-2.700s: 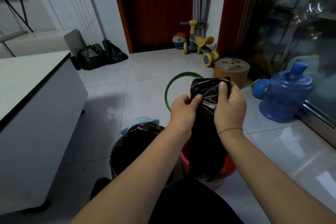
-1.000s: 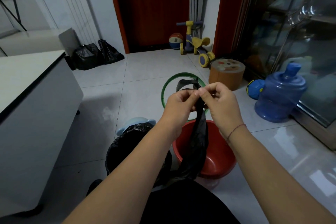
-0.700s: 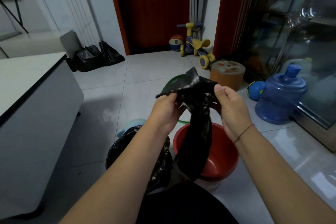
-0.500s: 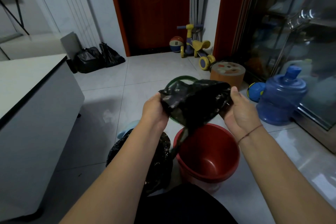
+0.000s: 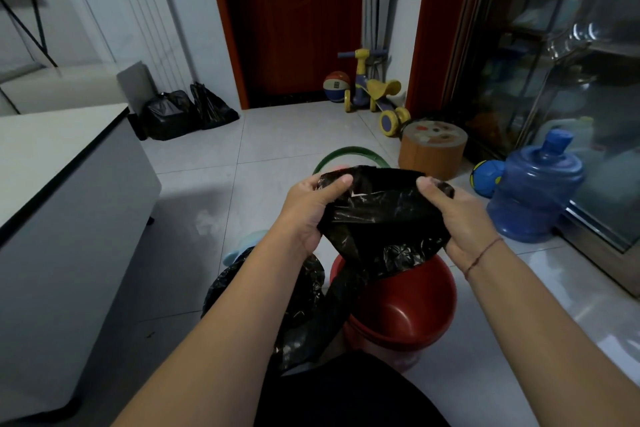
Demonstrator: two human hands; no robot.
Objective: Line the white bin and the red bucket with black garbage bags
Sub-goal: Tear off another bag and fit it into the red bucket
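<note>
I see a glossy black garbage bag [image 5: 381, 215] over a red bucket [image 5: 408, 308]. The water jug [image 5: 535, 191] is translucent blue, the hoop [image 5: 349, 153] green, the scooter [image 5: 372, 90] yellow and blue, the door [image 5: 298, 17] dark red-brown, the floor [image 5: 277, 135] pale grey tile.

Above the red bucket [image 5: 398, 308], the left hand [image 5: 308, 211] and right hand [image 5: 460, 215] grip opposite edges of a black garbage bag [image 5: 381, 215], its mouth spread between them. Its tail droops to the bucket's left rim, beside the bag-lined bin [image 5: 298, 302].
</note>
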